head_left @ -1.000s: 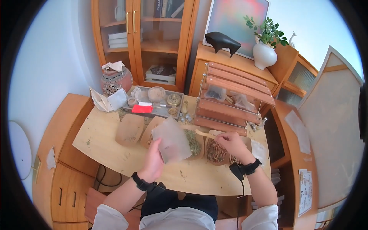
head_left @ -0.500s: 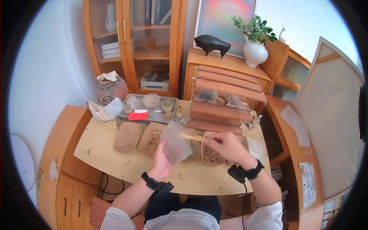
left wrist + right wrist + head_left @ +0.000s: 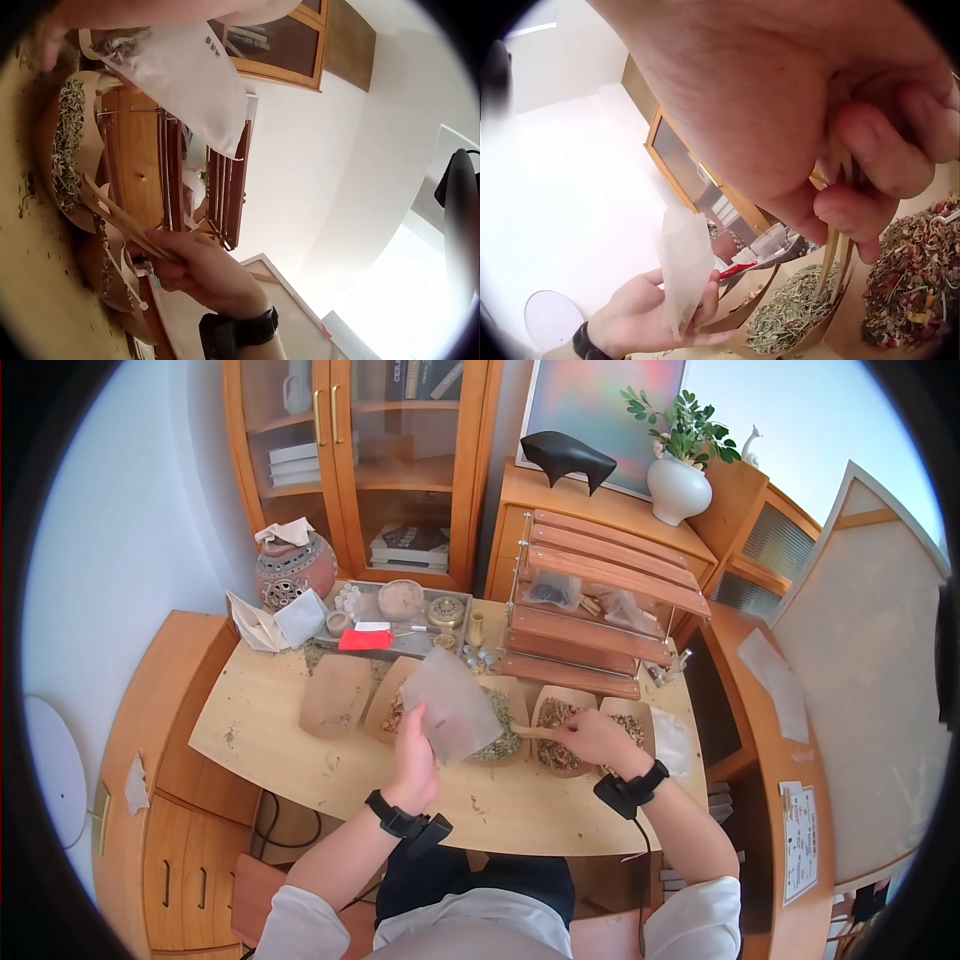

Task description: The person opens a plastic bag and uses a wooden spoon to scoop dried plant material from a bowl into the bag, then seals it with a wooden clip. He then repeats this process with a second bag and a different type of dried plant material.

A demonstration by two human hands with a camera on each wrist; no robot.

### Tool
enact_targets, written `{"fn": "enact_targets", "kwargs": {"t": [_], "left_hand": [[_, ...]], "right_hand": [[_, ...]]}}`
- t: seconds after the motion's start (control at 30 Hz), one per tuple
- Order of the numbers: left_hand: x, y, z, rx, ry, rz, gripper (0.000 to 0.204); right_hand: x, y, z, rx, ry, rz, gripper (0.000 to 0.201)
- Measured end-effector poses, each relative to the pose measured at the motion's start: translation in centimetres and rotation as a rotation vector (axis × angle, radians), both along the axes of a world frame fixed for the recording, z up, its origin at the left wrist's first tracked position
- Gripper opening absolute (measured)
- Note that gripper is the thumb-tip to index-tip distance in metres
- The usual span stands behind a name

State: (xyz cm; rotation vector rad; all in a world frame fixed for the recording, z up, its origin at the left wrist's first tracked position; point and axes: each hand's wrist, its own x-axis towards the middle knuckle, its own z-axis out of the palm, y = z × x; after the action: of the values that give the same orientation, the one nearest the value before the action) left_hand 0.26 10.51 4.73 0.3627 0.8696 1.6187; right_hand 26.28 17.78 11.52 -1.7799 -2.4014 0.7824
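In the head view my left hand (image 3: 413, 758) holds a translucent white pouch (image 3: 452, 705) by its lower left edge, above the paper trays. My right hand (image 3: 598, 741) pinches wooden tongs (image 3: 535, 732). In the right wrist view the tips of the tongs (image 3: 832, 271) reach into the green dried herb (image 3: 791, 308) in its brown tray. The left wrist view shows the pouch (image 3: 196, 82) with small dark print, and the right hand (image 3: 202, 268) gripping the tongs from the side. Whether the tongs hold any herb, I cannot tell.
An almost bare paper tray (image 3: 335, 696) lies at the left, and trays of reddish mix (image 3: 557, 758) at the right. Behind them stand a wooden rack (image 3: 590, 635) and a grey tray (image 3: 420, 652) with small vessels and a red packet (image 3: 364, 639).
The right hand and tongs have moved from beside the pouch down into the green herb tray. The left hand still holds the pouch, which has shifted slightly; the head view has tilted.
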Motion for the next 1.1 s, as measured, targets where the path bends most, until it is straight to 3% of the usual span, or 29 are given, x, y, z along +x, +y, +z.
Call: {"fn": "enact_targets", "kwargs": {"t": [0.43,0.83,1.1], "left_hand": [[0.4,3.2,0.3,-0.051,-0.051,-0.043,0.046],[0.4,3.3,-0.2,-0.064,-0.099,-0.061,0.044],[-0.4,0.4,-0.2,0.063,-0.014,0.053,0.043]], "right_hand": [[-1.7,1.5,-2.1,-0.175,0.244,0.024,0.032],[-2.0,0.7,-4.6,-0.018,0.293,0.065,0.032],[-0.1,0.2,-2.6,-0.298,0.624,-0.192,0.026]]}}
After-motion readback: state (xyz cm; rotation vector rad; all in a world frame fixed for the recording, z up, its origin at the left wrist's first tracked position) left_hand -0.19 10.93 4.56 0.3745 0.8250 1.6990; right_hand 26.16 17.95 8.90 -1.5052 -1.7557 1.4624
